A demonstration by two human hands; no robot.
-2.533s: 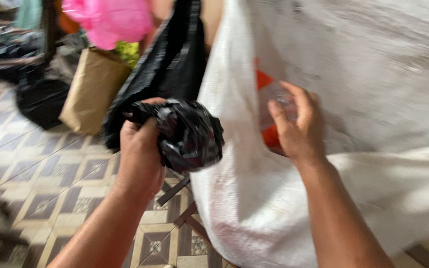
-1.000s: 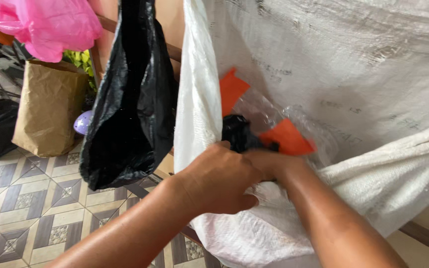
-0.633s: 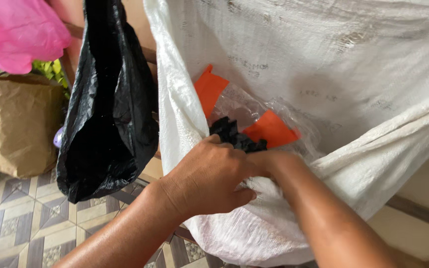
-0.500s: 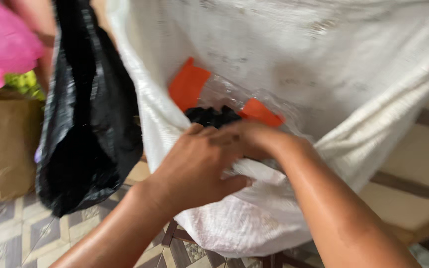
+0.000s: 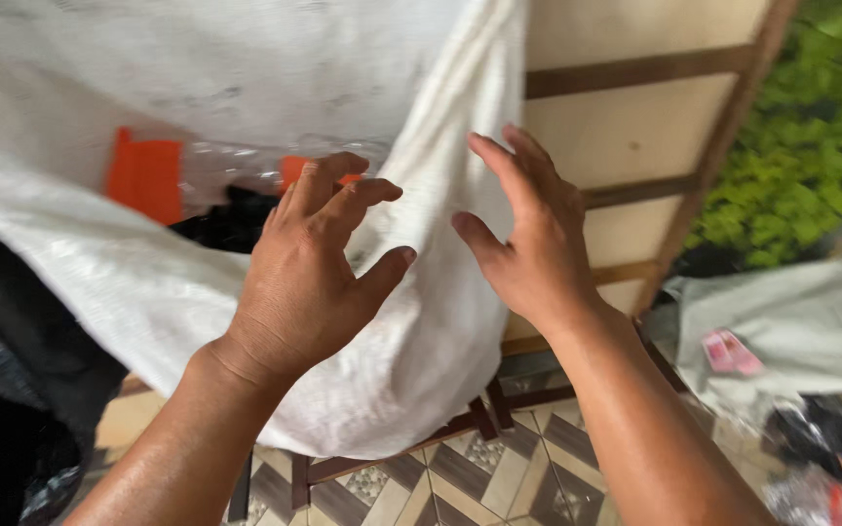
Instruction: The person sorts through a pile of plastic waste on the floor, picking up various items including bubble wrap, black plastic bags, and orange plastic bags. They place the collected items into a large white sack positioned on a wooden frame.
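Note:
A large white woven sack (image 5: pixel 411 331) hangs open in front of me. Inside it lie a crumpled black plastic bag (image 5: pixel 231 219), clear plastic and orange pieces (image 5: pixel 145 178). My left hand (image 5: pixel 309 278) hovers over the sack's front rim with fingers spread, holding nothing. My right hand (image 5: pixel 528 239) is raised beside the sack's right edge, palm turned left, fingers apart and empty. The two hands are close together but not touching.
A hanging black bag (image 5: pixel 12 409) shows at the lower left. A wooden frame with beige panels (image 5: pixel 635 127) stands behind the sack. At the right lie green plants (image 5: pixel 801 146), a pale sheet (image 5: pixel 801 321) with small items, and patterned floor tiles (image 5: pixel 499 477).
Both hands have come out of the sack and opened; the black bag they pushed in now lies inside it. The view has swung to the right.

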